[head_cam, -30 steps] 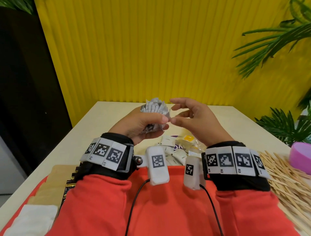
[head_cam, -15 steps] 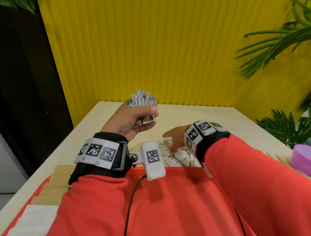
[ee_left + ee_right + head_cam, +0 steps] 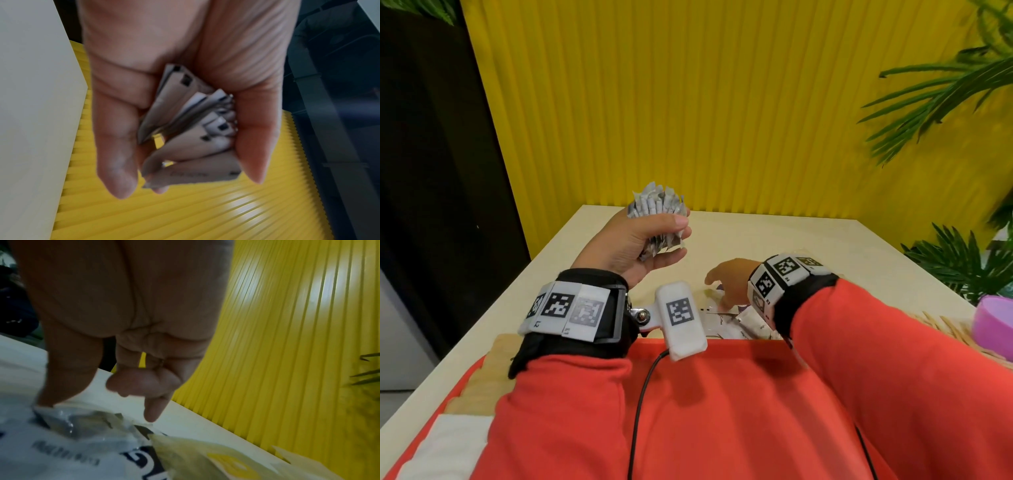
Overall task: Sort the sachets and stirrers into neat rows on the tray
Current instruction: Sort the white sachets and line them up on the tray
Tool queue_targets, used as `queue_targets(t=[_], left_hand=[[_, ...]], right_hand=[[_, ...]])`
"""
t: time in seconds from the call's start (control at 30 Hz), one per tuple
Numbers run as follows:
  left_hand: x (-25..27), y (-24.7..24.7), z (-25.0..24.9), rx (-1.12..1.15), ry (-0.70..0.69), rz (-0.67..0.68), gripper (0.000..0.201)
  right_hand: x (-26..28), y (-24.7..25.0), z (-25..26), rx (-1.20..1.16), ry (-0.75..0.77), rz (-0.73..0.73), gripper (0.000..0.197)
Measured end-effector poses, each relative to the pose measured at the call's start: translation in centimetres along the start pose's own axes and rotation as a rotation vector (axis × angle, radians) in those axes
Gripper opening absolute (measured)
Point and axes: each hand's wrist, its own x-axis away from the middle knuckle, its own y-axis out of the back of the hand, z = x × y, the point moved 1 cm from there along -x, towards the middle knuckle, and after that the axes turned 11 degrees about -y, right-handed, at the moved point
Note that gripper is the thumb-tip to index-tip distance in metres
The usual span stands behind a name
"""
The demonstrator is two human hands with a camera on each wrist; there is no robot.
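My left hand (image 3: 650, 240) is raised above the table and grips a thick bundle of white sachets (image 3: 656, 205), fanned out above my fist; the left wrist view shows the sachets (image 3: 191, 129) packed between fingers and thumb. My right hand (image 3: 727, 279) reaches down to a loose pile of sachets (image 3: 743, 322) just beyond the red tray (image 3: 736, 344). In the right wrist view the right hand (image 3: 96, 407) has its thumb tip on a clear wrapper (image 3: 82, 420), the index finger points down, and nothing is pinched. Wooden stirrers (image 3: 941, 325) lie at the right.
Brown sachets (image 3: 482, 377) and white sachets (image 3: 448, 442) lie along the tray's left side. A purple bowl (image 3: 993, 322) sits by the stirrers. A printed white packet (image 3: 61, 459) and a yellowish packet (image 3: 216, 459) lie under my right hand. Yellow ribbed wall behind the cream table (image 3: 791, 240); plants at right.
My right hand has left the bundle and dropped down to the loose pile on the table. My left hand has lifted the bundle slightly up and to the left.
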Motion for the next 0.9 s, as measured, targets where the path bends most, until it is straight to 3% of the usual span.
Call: queue_targets(t=[0.17, 0.33, 0.47, 0.67, 0.77, 0.9], left_hand=[[0.1, 0.2, -0.1, -0.008, -0.001, 0.000, 0.013], [0.1, 0.1, 0.0, -0.009, 0.005, 0.006, 0.019], [0.1, 0.2, 0.0, -0.010, 0.014, -0.002, 0.014], [0.2, 0.1, -0.2, -0.004, 0.020, 0.012, 0.019], [0.2, 0.2, -0.2, -0.005, 0.017, 0.001, 0.013], [0.2, 0.3, -0.2, -0.001, 0.020, 0.002, 0.019]], right_hand=[[-0.8, -1.0, 0.0, -0.089, -0.015, 0.066, 0.070], [-0.5, -0.5, 0.2, -0.054, -0.002, 0.094, 0.061], [-0.2, -0.2, 0.3, -0.014, 0.011, -0.038, 0.037], [0.7, 1.2, 0.3, -0.174, -0.054, -0.142, 0.027], [1.1, 2.1, 0.1, -0.236, -0.080, -0.079, 0.029], [0.9, 1.2, 0.3, -0.430, -0.104, 0.132, 0.031]])
